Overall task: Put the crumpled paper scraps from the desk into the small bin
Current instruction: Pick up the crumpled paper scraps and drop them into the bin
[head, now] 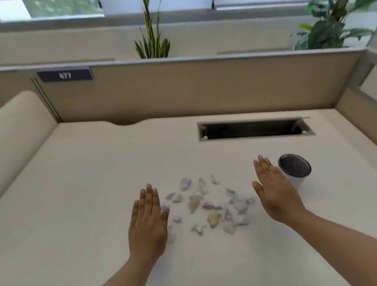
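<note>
A pale cream desk [71, 206] is filling most of the view, and a tan partition [199, 86] is running along its far edge and turning down its right side. Behind the partition a broad-leaved plant [338, 10] is standing at the right and a narrow, sword-leaved plant [151, 39] near the middle. A long rectangular cable slot [253, 129] is lying open in the desktop towards the back right.

Two bare forearms are reaching in from the bottom edge. The left hand [147, 222] is lying flat, palm down, with straight fingers pressed together, and is gripping nothing. The right hand [275, 191] is likewise flat with straight fingers and is holding nothing. Whether either palm is touching the desk cannot be told.

The small bin [294, 181], a white cup with a dark inside, is standing upright just beyond the right hand, which is covering its left side.

The crumpled paper scraps [194, 203] are lying scattered on the desk between the two hands, the leftmost ones just beside the left thumb. A dark plate [65, 75] reading 477 is sitting on the partition's top left.
</note>
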